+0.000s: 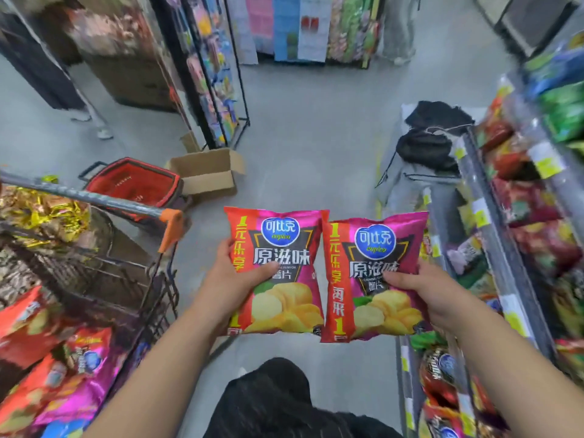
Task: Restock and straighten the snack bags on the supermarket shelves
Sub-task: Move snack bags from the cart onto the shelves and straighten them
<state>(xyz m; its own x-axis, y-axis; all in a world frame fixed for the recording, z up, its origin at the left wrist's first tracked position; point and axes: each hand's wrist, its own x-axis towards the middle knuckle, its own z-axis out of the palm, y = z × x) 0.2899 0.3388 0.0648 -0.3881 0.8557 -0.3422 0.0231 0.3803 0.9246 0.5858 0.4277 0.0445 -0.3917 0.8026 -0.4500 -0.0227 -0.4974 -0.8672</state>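
I hold two matching red and magenta potato chip bags side by side over the aisle floor. My left hand point(235, 276) grips the left chip bag point(278, 245) at its left edge, thumb across the front. My right hand point(426, 287) grips the right chip bag point(373, 248) at its right edge, thumb on the front. Both bags are upright with their fronts facing me, and their inner edges touch. The snack shelves point(505, 254) run along my right, packed with mixed bags behind yellow price tags.
A shopping cart point(94, 197) with an orange-capped handle stands at my left, holding more snack bags point(63, 368). A red basket point(132, 184) and an open cardboard box point(208, 175) sit on the floor ahead. Dark clothing point(433, 137) lies on a stand. Another person's legs point(399, 30) are far off.
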